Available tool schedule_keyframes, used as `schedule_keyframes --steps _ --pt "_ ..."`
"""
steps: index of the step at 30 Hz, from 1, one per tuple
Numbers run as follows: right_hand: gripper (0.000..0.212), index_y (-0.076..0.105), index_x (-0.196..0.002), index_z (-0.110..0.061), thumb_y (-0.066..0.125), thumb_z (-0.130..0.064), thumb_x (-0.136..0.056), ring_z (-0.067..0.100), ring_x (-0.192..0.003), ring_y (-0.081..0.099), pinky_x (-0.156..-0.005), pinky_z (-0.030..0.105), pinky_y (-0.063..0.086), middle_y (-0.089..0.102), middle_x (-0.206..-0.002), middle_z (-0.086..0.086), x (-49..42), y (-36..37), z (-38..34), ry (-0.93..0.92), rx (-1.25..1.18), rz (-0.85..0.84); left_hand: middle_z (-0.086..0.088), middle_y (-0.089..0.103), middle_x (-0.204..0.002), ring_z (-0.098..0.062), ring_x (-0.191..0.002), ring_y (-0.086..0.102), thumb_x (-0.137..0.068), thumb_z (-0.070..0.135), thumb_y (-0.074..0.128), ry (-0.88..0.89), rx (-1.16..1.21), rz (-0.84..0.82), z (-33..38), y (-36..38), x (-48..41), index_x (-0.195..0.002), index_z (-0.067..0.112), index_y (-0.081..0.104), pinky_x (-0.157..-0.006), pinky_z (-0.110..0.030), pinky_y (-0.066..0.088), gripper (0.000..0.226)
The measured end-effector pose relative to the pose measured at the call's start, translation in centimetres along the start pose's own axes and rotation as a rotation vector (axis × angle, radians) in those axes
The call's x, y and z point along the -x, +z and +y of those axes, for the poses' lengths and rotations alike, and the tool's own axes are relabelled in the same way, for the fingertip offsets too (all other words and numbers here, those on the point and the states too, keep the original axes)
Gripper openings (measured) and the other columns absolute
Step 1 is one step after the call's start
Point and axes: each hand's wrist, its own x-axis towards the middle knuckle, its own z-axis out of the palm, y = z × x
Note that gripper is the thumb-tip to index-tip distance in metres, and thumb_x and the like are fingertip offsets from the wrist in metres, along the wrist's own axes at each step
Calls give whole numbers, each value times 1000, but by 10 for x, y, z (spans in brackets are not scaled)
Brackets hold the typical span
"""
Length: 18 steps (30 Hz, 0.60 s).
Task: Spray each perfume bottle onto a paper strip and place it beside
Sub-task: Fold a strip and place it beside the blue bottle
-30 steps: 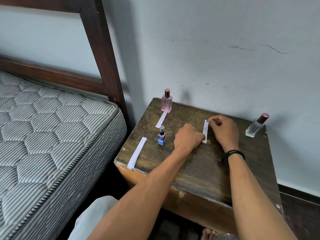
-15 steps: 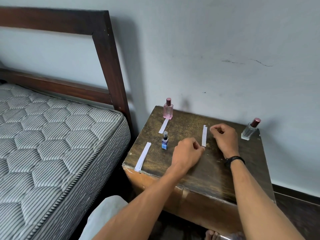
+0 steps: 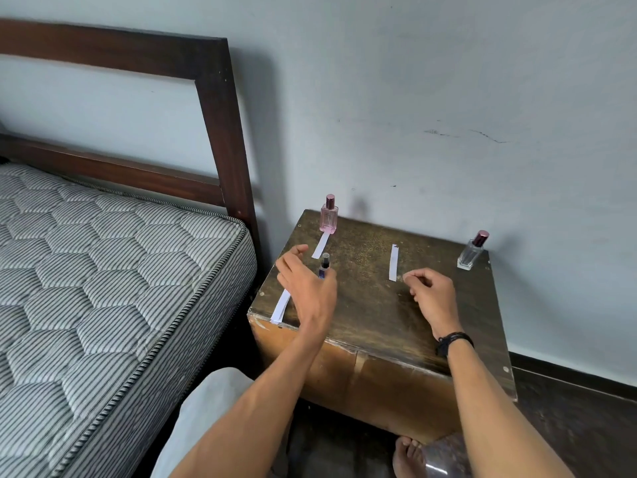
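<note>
Dark wooden surface [image 3: 372, 305] beside a bed [image 3: 103, 270], against a pale wall [image 3: 413, 81].
Left grip [image 3: 306, 288] is spread just by the small blue bottle [image 3: 324, 265] (partly hidden; touching or not, I cannot tell); right grip [image 3: 431, 294] is loosely curled, holding nothing, just beside the middle strip [image 3: 393, 263]. Pink bottle [image 3: 329, 219] stands at the back with a strip [image 3: 320, 245] before it, clear bottle [image 3: 469, 255] in the back right corner.

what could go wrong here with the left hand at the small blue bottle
The open left hand is right at the small blue bottle with a black cap; a clumsy grip might tip this narrow bottle over.
The white paper strip at the front left edge lies partly under that hand and could be brushed off the dark wooden nightstand.
</note>
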Motion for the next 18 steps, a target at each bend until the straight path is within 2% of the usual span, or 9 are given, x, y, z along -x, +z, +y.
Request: schedule_keyframes --steps 3,6,8,13,16,18 --pt "13 77 -83 -23 71 -20 -94 13 -67 59 -65 31 49 67 -70 -3 9 -2 -3 11 -17 -10 0 42 -134 -16 -110 38 -81 5 73 -40 -29 -107 -7 0 -8 -136 18 45 -96 -31 40 64" --pt "12 77 -85 -23 71 -20 -94 13 -68 60 -66 31 49 67 -71 -3 16 -1 -5 18 -15 -22 -1 44 -139 -15 -116 45 -84 2 70 -65 -21 -195 -10 -2 -15 -141 17 44 -101 -38 47 64" --pt "12 77 -86 -23 70 -21 -95 13 -70 61 -68 31 50 68 -74 -5 20 -1 -5 20 -8 -26 -2 48 -137 -16 -116 52 -83 -2 70 -103 -13 -240 -12 -2 -17 -141 17 46 -101 -38 49 66" --pt "12 77 -87 -23 69 -19 -95 13 -73 62 -71 30 50 69 -78 -6 23 -4 -4 5 10 -26 1 63 -123 -11 -101 61 -87 2 71 -128 -27 -307 -15 0 -13 -131 15 58 -89 -25 48 48" --pt "12 76 -87 -23 69 -18 -96 12 -73 62 -71 30 50 68 -78 -6 22 -2 -6 -1 20 -35 3 69 -106 -13 -94 65 -89 6 71 -132 -56 -299 -16 -1 -14 -124 13 65 -84 -27 51 36" --pt "12 76 -87 -23 69 -19 -96 12 -73 62 -72 30 50 68 -79 -6 23 -2 -6 1 23 -36 1 72 -104 -15 -95 67 -89 7 72 -122 -77 -295 -17 0 -13 -120 11 67 -87 -31 53 32"
